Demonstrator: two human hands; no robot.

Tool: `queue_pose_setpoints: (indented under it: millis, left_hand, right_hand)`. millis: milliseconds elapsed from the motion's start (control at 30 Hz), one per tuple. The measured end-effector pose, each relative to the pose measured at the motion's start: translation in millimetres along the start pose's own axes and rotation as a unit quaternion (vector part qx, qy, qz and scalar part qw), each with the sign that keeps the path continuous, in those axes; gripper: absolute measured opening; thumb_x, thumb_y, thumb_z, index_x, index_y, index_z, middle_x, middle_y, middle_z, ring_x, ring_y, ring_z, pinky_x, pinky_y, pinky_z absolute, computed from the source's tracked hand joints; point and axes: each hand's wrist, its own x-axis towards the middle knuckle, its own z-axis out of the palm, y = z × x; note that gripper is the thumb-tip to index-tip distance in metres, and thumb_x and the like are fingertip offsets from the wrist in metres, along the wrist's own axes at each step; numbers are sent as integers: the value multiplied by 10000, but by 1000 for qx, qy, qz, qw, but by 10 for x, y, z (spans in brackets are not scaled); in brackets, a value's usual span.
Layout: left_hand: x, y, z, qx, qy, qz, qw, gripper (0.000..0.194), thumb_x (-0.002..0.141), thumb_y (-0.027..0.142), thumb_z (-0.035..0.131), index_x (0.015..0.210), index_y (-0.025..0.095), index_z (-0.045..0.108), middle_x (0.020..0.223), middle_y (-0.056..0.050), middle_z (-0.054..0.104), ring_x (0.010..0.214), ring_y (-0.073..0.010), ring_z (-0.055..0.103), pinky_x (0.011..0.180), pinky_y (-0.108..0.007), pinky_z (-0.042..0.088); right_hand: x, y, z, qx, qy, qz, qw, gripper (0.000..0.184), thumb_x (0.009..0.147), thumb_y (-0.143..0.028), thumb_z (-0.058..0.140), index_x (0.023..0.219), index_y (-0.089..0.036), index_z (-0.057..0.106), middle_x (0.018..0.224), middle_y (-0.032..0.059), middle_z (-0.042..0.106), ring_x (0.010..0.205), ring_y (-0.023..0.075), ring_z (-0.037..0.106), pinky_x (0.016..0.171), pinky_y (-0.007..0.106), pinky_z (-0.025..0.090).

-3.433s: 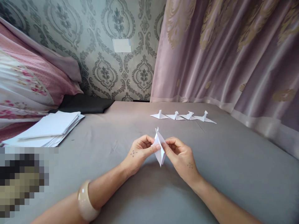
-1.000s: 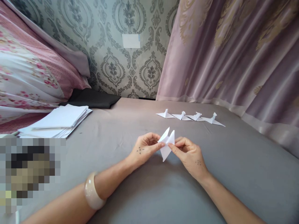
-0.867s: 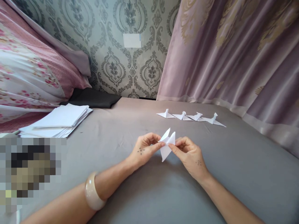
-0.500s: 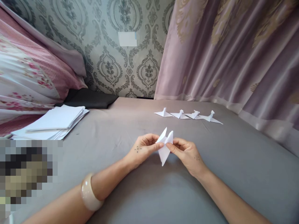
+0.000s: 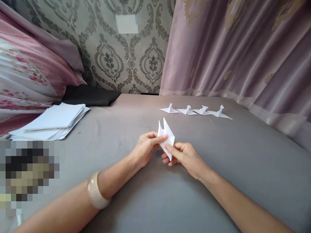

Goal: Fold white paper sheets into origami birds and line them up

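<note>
The folded white paper (image 5: 169, 137) is held up between the person's two hands, above the grey sheet (image 5: 243, 168) and apart from it, with two points rising at the top and one tapering downward. The left hand (image 5: 145, 148) is clamped on the left side near the middle: its thumb lies across the near face, just below the notch between the raised points, and its fingers are bent behind. The right hand (image 5: 187, 158) pinches lower and to the right, thumb flat on the near face above the bottom tip, fingertips showing beyond the lower edge. Both raised points stand clear of either grip. Farther off, four folded paper figures (image 5: 188, 111) sit in a row on the sheet, while a stack of white paper (image 5: 57, 117) lies well to the left. A glossy pale bangle (image 5: 96, 193) circles the left forearm.
</note>
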Motion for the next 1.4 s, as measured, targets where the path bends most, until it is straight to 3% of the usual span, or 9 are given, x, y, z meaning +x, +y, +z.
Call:
queue_pose_setpoints:
  millis: [333, 467, 533, 667, 800, 967, 1100, 1267, 1400]
  left_hand:
    - [18, -24, -16, 23, -3, 27, 999, 239, 676, 299, 789, 777, 125, 661, 710, -32, 690, 640, -126, 615, 652, -256, 456]
    - [5, -4, -18, 54, -18, 68, 996, 200, 689, 294, 782, 764, 139, 680, 708, -24, 702, 643, -134, 624, 652, -263, 474]
    - [-17, 20, -15, 86, -21, 101, 991, 190, 683, 288, 788, 774, 144, 704, 757, -35, 724, 687, -153, 647, 699, -281, 498]
    - [-64, 69, -9, 157, -42, 155, 974, 183, 719, 308, 763, 817, 156, 740, 825, -52, 740, 779, -190, 664, 761, -302, 512]
    - [-100, 96, 8, 230, -53, 196, 952, 139, 758, 302, 729, 809, 176, 756, 948, -72, 732, 883, -211, 651, 800, -299, 507]
    - [-145, 104, 88, 207, -40, 163, 964, 193, 754, 357, 722, 848, 192, 756, 1067, -76, 706, 766, -190, 664, 611, -277, 555]
    - [-160, 107, 168, 163, -30, 189, 968, 197, 749, 324, 738, 894, 192, 748, 864, -40, 746, 824, -212, 677, 764, -321, 562]
    - [-141, 113, 198, 165, -16, 211, 963, 166, 759, 325, 729, 864, 197, 746, 890, -46, 756, 836, -209, 683, 782, -308, 550]
    - [-97, 152, 182, 174, -8, 181, 968, 180, 748, 346, 733, 824, 184, 745, 855, -55, 752, 815, -208, 678, 781, -307, 538]
  right_hand:
    - [52, 121, 59, -32, 65, 1, 997, 366, 759, -496, 673, 712, -135, 645, 636, 49, 692, 557, 158, 680, 519, 252, 557]
    - [18, 139, 38, -135, 82, -43, 987, 343, 814, -495, 600, 737, -166, 656, 670, 42, 697, 601, 171, 679, 582, 291, 555]
    - [-25, 88, -7, -232, 126, -122, 957, 282, 810, -472, 615, 809, -195, 666, 729, 35, 702, 649, 172, 667, 630, 304, 542]
    - [-116, -67, -74, -336, 259, -355, 833, 186, 809, -363, 661, 934, -232, 619, 894, 55, 659, 795, 181, 622, 731, 325, 512]
    - [-140, -113, -52, -352, 218, -453, 790, 86, 862, -182, 591, 919, -246, 586, 875, 42, 624, 818, 159, 595, 742, 303, 500]
    - [-125, -95, -18, -351, 213, -438, 799, 99, 878, -152, 544, 894, -244, 578, 804, 32, 619, 766, 154, 585, 710, 290, 483]
    - [-134, -151, -3, -313, 232, -406, 827, 92, 876, -180, 554, 802, -228, 581, 726, 7, 588, 654, 127, 541, 621, 254, 445]
    - [-159, -234, 34, -279, 254, -336, 863, 235, 866, -251, 574, 641, -208, 521, 607, -25, 494, 548, 101, 459, 546, 231, 399]
    - [-191, -322, 23, -318, 210, -289, 878, 216, 894, -272, 523, 704, -206, 603, 652, -5, 548, 564, 109, 484, 567, 234, 405]
